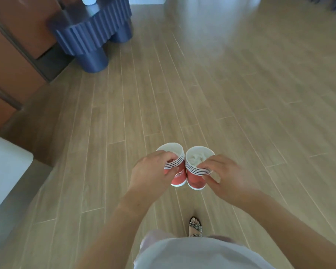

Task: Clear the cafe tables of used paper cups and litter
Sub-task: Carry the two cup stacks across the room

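Left hand: the left hand (151,171) carries the left stack (177,171) of nested red cups, its grip closed over the rim with the fingertips tucked inside.
Right hand: same story over here. The right hand (225,175) has the right stack (196,177), its grip pinching the rim with the thumb on the outer wall.
Where the cups are: both stacks are up in the air over the wood floor (221,94), side by side and touching, or as good as, just ahead of the body.
Litter: crumpled white paper (195,159) is stuffed in the right stack. The left one may hold some too, but I can't tell.
Done so far: several rims show in each stack, so plenty of cups look gathered and nested.
Left to do: a white cup (88,0) stands on the blue worktop (97,26), well apart from the hands, and is probably one more to collect. There's no bin in view, so this load has not yet been dumped.
Call: collecting looks well along, with disposal to come.
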